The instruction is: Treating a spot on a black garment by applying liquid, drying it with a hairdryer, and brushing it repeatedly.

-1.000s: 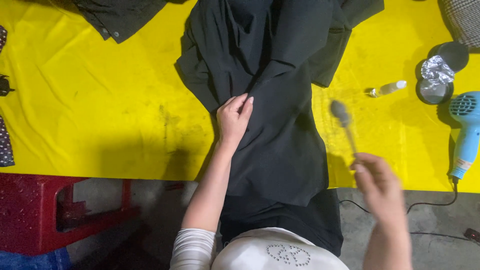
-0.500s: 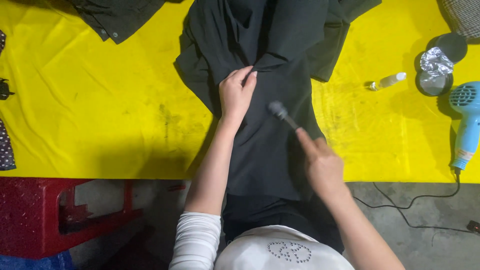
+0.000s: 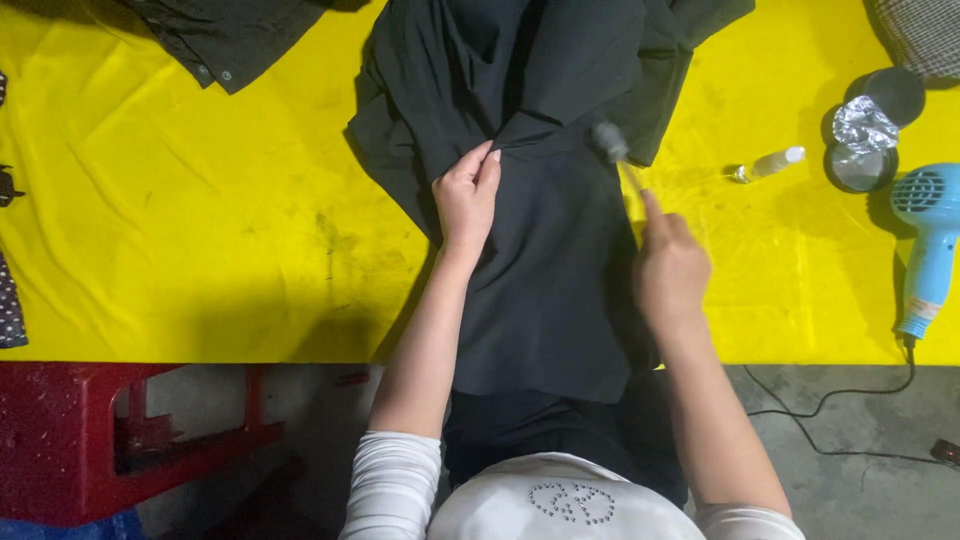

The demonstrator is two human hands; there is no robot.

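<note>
A black garment [image 3: 540, 250] lies spread over a yellow cloth-covered table [image 3: 200, 230], its lower end hanging over the front edge. My left hand [image 3: 467, 195] presses flat on the garment near a fold, fingers together. To the right of it, my right hand [image 3: 668, 268] grips a small brush [image 3: 612, 148] by its thin handle. The blurred brush head hovers at the garment's right edge.
A second dark garment [image 3: 225, 40] lies at the back left. On the right are a small clear bottle [image 3: 768, 164], a round tin with crumpled foil [image 3: 862, 140] and a blue hair dryer [image 3: 930, 240] with its cord. A red plastic stool [image 3: 90, 440] stands below left.
My right hand has swung the brush from the table's right side onto the garment, then up toward its right edge. My left hand has stayed on the fabric.
</note>
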